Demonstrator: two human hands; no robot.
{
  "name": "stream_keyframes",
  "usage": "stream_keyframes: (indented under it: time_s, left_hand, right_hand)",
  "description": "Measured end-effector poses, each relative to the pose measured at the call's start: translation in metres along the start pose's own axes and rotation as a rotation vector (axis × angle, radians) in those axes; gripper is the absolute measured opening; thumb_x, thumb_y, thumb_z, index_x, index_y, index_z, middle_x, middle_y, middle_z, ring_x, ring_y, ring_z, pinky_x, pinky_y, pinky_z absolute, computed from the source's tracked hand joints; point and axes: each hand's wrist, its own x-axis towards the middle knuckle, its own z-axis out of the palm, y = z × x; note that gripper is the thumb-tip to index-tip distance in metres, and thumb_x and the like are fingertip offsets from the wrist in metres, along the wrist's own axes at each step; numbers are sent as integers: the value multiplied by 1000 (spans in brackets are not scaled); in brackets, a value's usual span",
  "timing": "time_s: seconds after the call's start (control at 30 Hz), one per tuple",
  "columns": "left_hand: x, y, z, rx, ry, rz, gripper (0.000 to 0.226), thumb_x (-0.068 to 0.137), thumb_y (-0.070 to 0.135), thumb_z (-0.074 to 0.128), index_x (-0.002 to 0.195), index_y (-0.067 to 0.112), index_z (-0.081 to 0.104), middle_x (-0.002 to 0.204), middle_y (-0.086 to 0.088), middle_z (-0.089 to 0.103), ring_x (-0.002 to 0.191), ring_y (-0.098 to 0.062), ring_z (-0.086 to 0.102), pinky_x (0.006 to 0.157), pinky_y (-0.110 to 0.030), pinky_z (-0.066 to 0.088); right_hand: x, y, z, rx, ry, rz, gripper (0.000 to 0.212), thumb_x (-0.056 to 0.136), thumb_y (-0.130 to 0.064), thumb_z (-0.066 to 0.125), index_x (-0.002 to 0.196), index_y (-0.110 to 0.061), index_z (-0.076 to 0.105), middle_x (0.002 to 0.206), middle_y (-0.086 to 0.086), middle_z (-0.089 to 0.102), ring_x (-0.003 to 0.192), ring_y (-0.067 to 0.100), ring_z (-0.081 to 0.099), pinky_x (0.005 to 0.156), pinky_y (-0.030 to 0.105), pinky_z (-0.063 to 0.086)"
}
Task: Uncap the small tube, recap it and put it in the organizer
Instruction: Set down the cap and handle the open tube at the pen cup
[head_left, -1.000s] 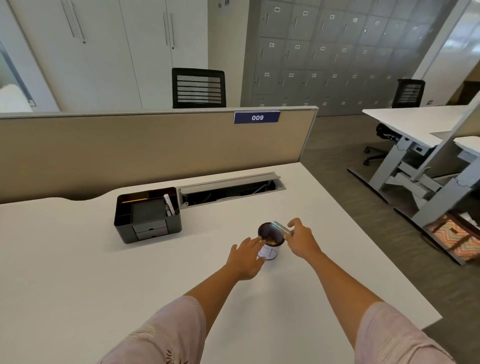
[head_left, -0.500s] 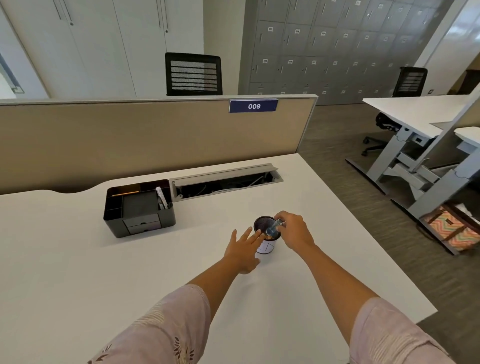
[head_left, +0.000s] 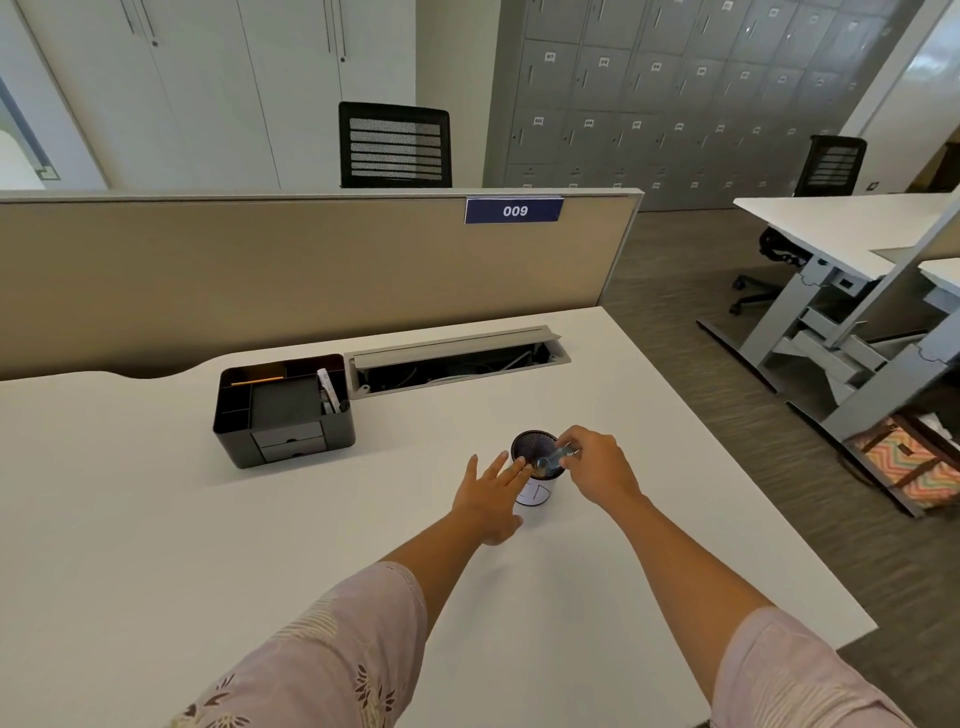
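A small bluish tube (head_left: 556, 459) is pinched in my right hand (head_left: 597, 467), tilted with its lower end over the mouth of a round black mesh cup (head_left: 535, 470) that stands on the white desk (head_left: 260, 545). My left hand (head_left: 491, 493) rests beside the cup with fingers spread, its fingertips touching the cup's left side. The black desk organizer (head_left: 283, 410) sits farther back to the left, with a white pen-like item in its right slot.
An open cable tray (head_left: 457, 361) lies behind the cup. A beige divider panel (head_left: 311, 270) closes off the back of the desk. The desk's right edge runs close to my right arm; other desks and a patterned bag (head_left: 914, 467) are on the floor side.
My right hand has tipped the tube from above the cup's rim down toward its mouth. My left hand's fingers have spread against the cup.
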Motion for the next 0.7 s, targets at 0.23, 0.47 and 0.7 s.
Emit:
stream_keyframes:
  time_s: [0.23,0.47,0.7]
  left_hand:
    - [-16,-5,-1,-272,135,-39,90,95,47,47,151,25,-20,162,-1,-19,151,-24,-9,119,-56,4]
    - [-68,-55,21,-432,237,-204,85,95,48,48,154,24,-8,164,-1,-9,151,-23,-2,121,-51,7]
    - [-150,-98,75,-613,77,-445,62,92,51,53,148,33,32,159,0,28,143,-22,30,114,-39,29]
  right_hand:
    - [-14,-22,4,302,200,-13,24,89,-10,65,112,-17,64,111,7,69,99,23,65,74,25,55]
    - [-48,-53,42,668,139,33,19,90,-13,64,108,-15,66,104,6,69,96,19,66,81,22,56]
    - [-97,-74,107,823,-165,173,14,91,-18,62,105,-17,66,93,7,67,79,15,62,72,31,57]
